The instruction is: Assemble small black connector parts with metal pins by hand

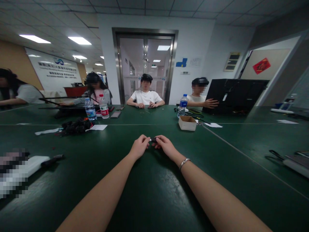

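Over the middle of the green table, both hands meet at a small black rod-like piece (153, 140) with a pale tip on its left; its exact kind is too small to make out. My left hand (140, 145) pinches the pale end between thumb and fingers. The dark body sits in the closed fingers of my right hand (166, 145), partly hidden by them. A silver bracelet (184, 163) circles my right wrist.
An open cardboard box (187, 123) and a bottle (182, 105) stand beyond my right hand. Black cables (76, 125) lie to the left, near two bottles (90, 109). Several people sit around the green table (154, 199); one holds a large black panel (231, 96).
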A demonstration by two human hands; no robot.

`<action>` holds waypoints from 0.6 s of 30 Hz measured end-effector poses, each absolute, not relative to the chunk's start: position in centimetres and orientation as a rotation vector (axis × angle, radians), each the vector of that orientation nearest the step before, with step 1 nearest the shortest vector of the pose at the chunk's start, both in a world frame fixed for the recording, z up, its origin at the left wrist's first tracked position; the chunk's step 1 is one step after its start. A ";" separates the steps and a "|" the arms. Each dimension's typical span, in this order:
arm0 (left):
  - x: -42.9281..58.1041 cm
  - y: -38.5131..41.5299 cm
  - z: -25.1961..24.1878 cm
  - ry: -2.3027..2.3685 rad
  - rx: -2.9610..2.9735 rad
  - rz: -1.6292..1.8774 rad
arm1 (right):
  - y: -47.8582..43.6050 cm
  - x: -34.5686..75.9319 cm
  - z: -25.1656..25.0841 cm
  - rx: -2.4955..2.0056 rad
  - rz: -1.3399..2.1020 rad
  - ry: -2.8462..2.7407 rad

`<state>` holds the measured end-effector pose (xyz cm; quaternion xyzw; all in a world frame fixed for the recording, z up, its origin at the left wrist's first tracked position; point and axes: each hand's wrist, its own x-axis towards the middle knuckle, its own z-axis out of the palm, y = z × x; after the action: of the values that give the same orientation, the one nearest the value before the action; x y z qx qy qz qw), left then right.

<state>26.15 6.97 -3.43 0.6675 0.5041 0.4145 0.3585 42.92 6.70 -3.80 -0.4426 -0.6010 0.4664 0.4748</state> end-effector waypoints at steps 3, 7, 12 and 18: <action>26.1 7.1 -3.5 1.300 1.738 1.063 | 6.7 42.9 -3.8 -1.079 1.143 -1.470; 26.1 7.6 -4.0 1.316 1.758 1.059 | 6.7 42.9 -3.8 -1.088 1.149 -1.467; 26.0 8.1 -4.6 1.320 1.785 1.051 | 6.7 42.8 -3.7 -1.090 1.147 -1.464; 26.0 8.0 -4.5 1.329 1.805 1.042 | 6.2 42.7 -3.4 -1.074 1.095 -1.554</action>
<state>25.99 8.00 -4.54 0.6897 0.5079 0.3982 0.3285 42.73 6.17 -3.40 -0.4366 -0.6314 0.4450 0.4611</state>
